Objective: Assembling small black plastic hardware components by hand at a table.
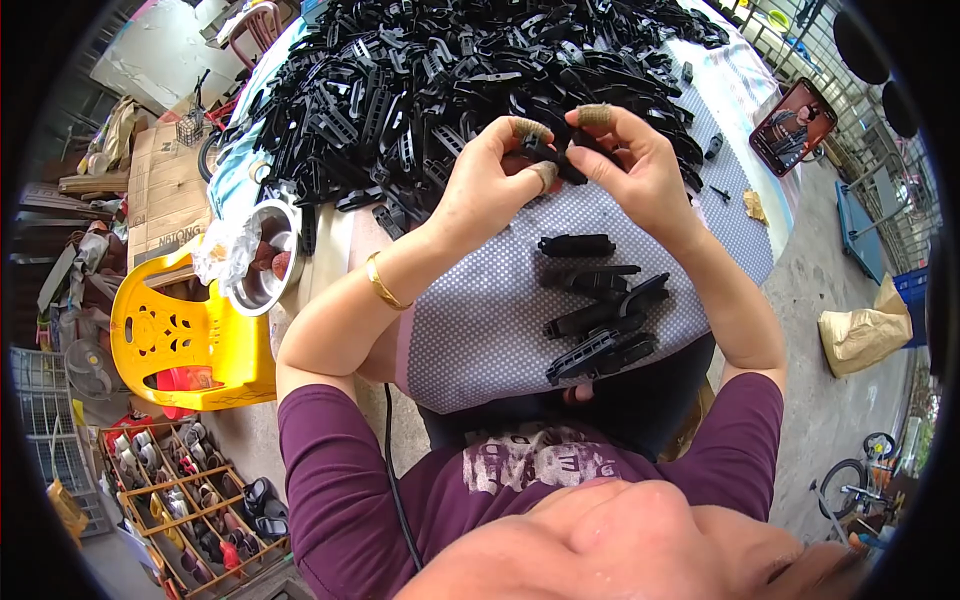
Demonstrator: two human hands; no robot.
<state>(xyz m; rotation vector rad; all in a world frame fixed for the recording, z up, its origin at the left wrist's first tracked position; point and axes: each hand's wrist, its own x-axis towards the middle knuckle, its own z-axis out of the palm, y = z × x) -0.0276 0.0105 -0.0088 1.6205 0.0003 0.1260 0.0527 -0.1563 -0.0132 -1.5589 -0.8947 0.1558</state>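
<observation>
Both hands up over the desk (500,350), meeting at one small black plastic part (548,155). Left hand (490,185) has its grip pinched on the part's left end, taped fingertips (530,128) on top. Right hand (630,165) pinches the right end, also with a taped finger. The part is off the surface, held between the two hands just in front of the big pile of black plastic parts (430,80) covering the far half of the desk. Nearer the body, a short row of black pieces (598,305) lies on the dotted grey cloth. Left of the desk: metal bowl (262,262) with a plastic bag, yellow plastic chair (185,340) beside it. Phone (795,125) propped at the far right corner.
</observation>
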